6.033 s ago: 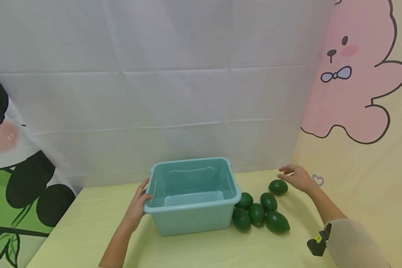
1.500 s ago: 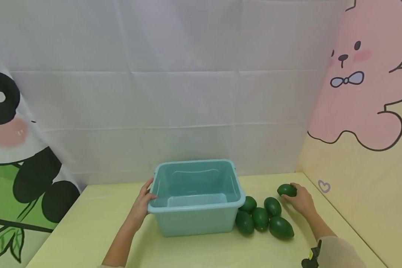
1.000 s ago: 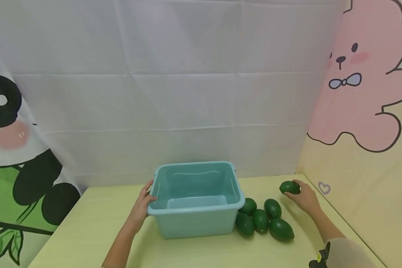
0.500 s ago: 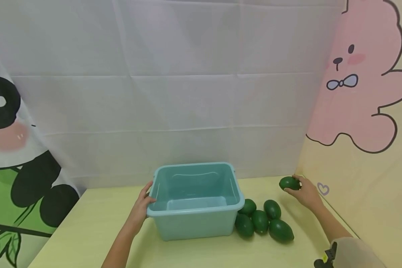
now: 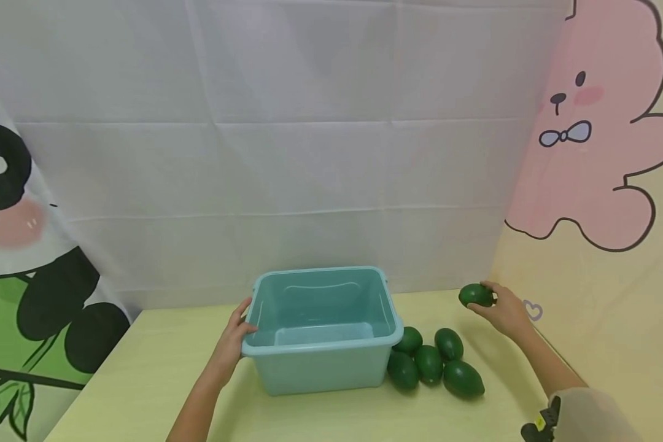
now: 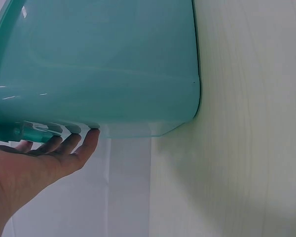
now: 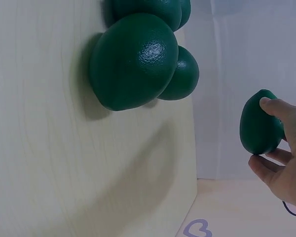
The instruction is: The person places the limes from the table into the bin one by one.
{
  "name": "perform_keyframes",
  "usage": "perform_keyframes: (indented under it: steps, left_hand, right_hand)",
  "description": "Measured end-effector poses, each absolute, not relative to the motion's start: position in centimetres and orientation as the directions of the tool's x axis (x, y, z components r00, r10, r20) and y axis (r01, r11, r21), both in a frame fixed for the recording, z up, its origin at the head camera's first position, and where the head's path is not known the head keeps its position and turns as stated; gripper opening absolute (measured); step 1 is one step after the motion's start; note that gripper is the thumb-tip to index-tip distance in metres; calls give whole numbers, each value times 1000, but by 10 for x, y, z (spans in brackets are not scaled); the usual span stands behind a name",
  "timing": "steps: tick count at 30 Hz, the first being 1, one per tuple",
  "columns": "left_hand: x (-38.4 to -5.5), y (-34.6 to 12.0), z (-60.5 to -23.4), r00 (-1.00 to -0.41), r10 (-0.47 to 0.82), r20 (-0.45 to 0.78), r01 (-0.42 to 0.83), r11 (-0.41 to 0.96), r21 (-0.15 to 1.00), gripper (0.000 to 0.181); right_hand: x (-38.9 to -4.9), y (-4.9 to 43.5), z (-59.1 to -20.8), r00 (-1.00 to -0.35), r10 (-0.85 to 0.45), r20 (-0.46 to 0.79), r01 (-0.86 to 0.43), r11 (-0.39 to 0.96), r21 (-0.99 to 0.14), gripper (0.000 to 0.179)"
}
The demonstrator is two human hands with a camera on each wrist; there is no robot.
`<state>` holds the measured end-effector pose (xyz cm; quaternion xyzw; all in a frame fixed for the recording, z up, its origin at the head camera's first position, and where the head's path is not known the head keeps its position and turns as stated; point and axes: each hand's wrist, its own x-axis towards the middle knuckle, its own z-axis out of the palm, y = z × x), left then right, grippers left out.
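My right hand (image 5: 506, 311) pinches a dark green avocado (image 5: 476, 295) between thumb and fingers. In the right wrist view that avocado (image 7: 259, 123) is clear of the table, its shadow falling apart from it. At the left end of a teal plastic tub (image 5: 315, 371), my left hand (image 5: 228, 350) grips the rim, thumb over the edge. The left wrist view has the fingers (image 6: 89, 143) against the tub's outer wall (image 6: 113, 74). Several more avocados (image 5: 428, 364) lie clustered against the tub's right side. The tub's visible inside holds nothing.
The pale yellow tabletop (image 5: 143, 374) reaches back to a white cloth backdrop (image 5: 309, 159). A yellow wall (image 5: 602, 307) with a pink bear print rises on the right, close beyond my right hand. A panda print (image 5: 27, 264) stands at the left.
My right hand, over the back avocado with nothing held six seconds ago, has taken hold of it and lifted it. In the last second it rose slightly. The left hand and tub stay put.
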<state>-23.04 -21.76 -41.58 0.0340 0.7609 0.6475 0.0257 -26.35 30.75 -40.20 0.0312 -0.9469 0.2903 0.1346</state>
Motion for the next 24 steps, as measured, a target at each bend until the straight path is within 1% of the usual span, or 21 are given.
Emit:
perform_keyframes:
  steps: [8,15,24]
  left_hand:
    - [-232,-219,-417,-996,87,3,18,166,986,68]
    - [-232,-220,-417,-996,87,-1,14,164,986,68]
    - [-232,-220,-417,-997,84,-4,10,166,986,68]
  right_hand:
    - [-264,300,-393,-967,7,256,-139,825,-548,73]
    - [-265,295,-386,-962,-13,274,-165,827,-537,70]
    - [-268,292,-381,-954,-36,298,-202,810,-550,69]
